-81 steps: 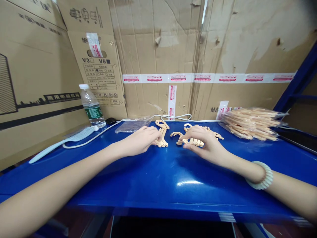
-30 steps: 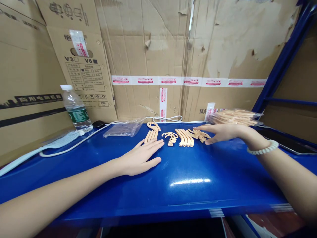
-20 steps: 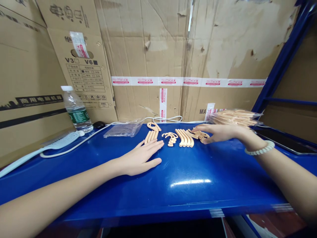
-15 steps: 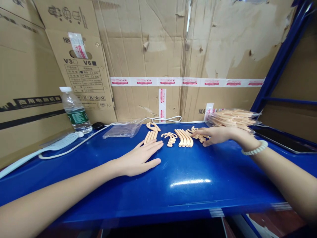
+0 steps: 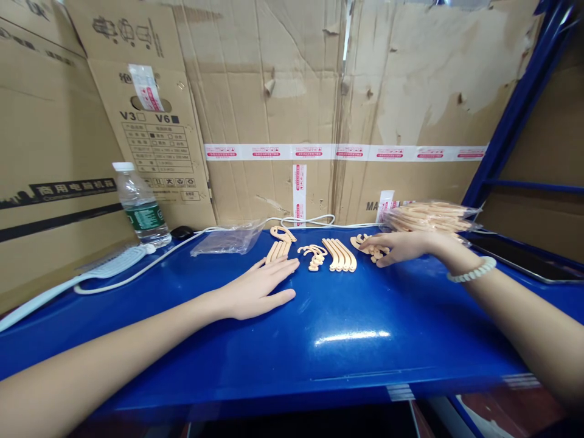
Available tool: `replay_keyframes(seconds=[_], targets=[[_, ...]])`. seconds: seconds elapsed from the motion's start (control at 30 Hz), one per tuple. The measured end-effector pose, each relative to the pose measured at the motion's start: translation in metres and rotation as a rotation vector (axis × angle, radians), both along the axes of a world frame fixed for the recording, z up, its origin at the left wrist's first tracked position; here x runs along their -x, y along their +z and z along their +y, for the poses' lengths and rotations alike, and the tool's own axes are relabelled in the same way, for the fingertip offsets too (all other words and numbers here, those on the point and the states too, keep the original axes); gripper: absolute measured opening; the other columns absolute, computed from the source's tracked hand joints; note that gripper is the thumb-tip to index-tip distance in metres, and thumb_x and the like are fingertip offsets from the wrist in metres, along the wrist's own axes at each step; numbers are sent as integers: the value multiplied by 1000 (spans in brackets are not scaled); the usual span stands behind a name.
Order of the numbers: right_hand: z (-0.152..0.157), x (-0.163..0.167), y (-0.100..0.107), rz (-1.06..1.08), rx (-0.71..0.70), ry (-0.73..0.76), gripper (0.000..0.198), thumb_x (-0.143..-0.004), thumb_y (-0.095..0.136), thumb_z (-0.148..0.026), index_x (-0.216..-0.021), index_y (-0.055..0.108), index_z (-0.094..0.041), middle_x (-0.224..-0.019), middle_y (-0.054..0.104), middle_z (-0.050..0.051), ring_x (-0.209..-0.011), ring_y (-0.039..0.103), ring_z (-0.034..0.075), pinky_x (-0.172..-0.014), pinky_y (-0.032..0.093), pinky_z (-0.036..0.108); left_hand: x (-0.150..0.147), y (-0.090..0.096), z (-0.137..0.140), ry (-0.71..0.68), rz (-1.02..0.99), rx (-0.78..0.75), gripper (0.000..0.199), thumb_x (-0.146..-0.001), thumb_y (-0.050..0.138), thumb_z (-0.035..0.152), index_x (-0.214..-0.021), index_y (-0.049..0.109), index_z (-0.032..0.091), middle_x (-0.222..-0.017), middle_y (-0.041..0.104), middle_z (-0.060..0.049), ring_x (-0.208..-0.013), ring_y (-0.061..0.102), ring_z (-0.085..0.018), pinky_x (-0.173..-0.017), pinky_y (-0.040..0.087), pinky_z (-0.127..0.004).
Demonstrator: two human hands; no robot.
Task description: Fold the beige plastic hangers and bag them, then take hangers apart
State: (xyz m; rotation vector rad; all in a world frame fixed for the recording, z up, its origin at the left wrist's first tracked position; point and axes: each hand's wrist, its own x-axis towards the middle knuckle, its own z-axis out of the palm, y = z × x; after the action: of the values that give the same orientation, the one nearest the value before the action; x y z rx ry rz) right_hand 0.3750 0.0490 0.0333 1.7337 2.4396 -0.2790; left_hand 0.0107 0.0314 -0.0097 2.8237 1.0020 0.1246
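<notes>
My left hand (image 5: 258,289) lies flat on the blue table with its fingers stretched out. Its fingers cover the lower ends of a few short light wooden strips (image 5: 277,250), and a looped wooden piece (image 5: 283,234) sits just beyond them. Between my hands are some small curved wooden pieces (image 5: 314,255) and a row of several curved wooden strips (image 5: 339,255) lined up side by side. My right hand (image 5: 401,246), palm down and fingers apart, reaches over a loose pile of small curved wooden pieces (image 5: 373,250). Its fingertips touch the pile, and part of it is hidden.
A plastic bag of wooden pieces (image 5: 429,217) lies behind my right hand, near a dark tablet-like slab (image 5: 524,258). To the left are a flat clear bag (image 5: 225,240), a water bottle (image 5: 143,210), a black mouse (image 5: 181,232), a pale hairbrush (image 5: 109,263) and a white cable (image 5: 182,246). Cardboard (image 5: 274,109) stands behind.
My right hand has shifted slightly right, and the curved pieces by its fingertips have moved right, away from the row of strips. My left hand has stayed almost still.
</notes>
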Motion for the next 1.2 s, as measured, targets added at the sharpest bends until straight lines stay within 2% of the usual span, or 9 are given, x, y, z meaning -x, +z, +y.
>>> replay_keyframes(seconds=[0.1, 0.23, 0.4, 0.53, 0.67, 0.73, 0.97, 1.2], targets=[[-2, 2, 7, 12, -120, 54, 64, -77, 58, -42, -137, 52, -17, -136, 54, 15, -123, 52, 35, -103, 42, 45, 0, -2, 0, 4, -32, 1, 60, -97, 33, 54, -149, 28, 26, -157, 26, -4, -146, 21, -27, -118, 12, -54], [-2, 6, 14, 61, -347, 143, 49, -85, 48, -44, -121, 63, -15, -120, 60, 16, -107, 60, 30, -94, 47, 42, -1, -3, 0, 34, -167, -93, 54, -96, 39, 45, -146, 34, 25, -156, 30, -7, -146, 21, -29, -115, 12, -61], [-1, 9, 15, 100, -564, 122, 36, -87, 46, -41, -107, 68, -19, -114, 64, 12, -104, 60, 28, -92, 47, 43, -3, -2, -2, -54, -300, -207, 33, -93, 45, 30, -123, 57, 24, -134, 60, -5, -131, 47, -25, -115, 19, -57], [-3, 11, 15, 123, -661, 108, 34, -87, 45, -40, -98, 70, -19, -107, 67, 12, -100, 61, 28, -90, 47, 44, -4, -2, -5, -144, -354, -269, 26, -88, 47, 18, -110, 60, 23, -117, 67, -4, -115, 57, -22, -112, 27, -49], [-5, 15, 16, 138, -713, 90, 34, -87, 44, -39, -94, 71, -19, -104, 69, 11, -98, 61, 29, -88, 47, 45, -5, -2, -6, -149, -386, -298, 22, -83, 46, 11, -99, 58, 21, -100, 67, -4, -99, 59, -21, -97, 40, -40], [-6, 15, 17, 144, -724, 86, 35, -86, 44, -39, -92, 71, -18, -102, 70, 12, -97, 61, 29, -87, 47, 44, -5, -2, -6, -120, -405, -311, 20, -80, 46, 9, -93, 56, 20, -93, 64, -4, -92, 57, -21, -89, 42, -37], [-5, 17, 14, 149, -725, 30, 33, -85, 45, -39, -90, 72, -20, -99, 71, 11, -98, 62, 30, -87, 46, 44, -5, -4, -3, -11, -406, -320, 13, -72, 45, 9, -76, 42, 21, -76, 55, -1, -75, 51, -18, -71, 39, -32], [-7, 33, 15, 274, -686, 14, 33, -84, 45, -39, -88, 72, -20, -96, 72, 10, -91, 65, 28, -83, 49, 42, -5, -5, -1, 23, -446, -308, 11, -74, 44, 12, -71, 39, 21, -72, 52, 1, -70, 50, -17, -70, 38, -32]])
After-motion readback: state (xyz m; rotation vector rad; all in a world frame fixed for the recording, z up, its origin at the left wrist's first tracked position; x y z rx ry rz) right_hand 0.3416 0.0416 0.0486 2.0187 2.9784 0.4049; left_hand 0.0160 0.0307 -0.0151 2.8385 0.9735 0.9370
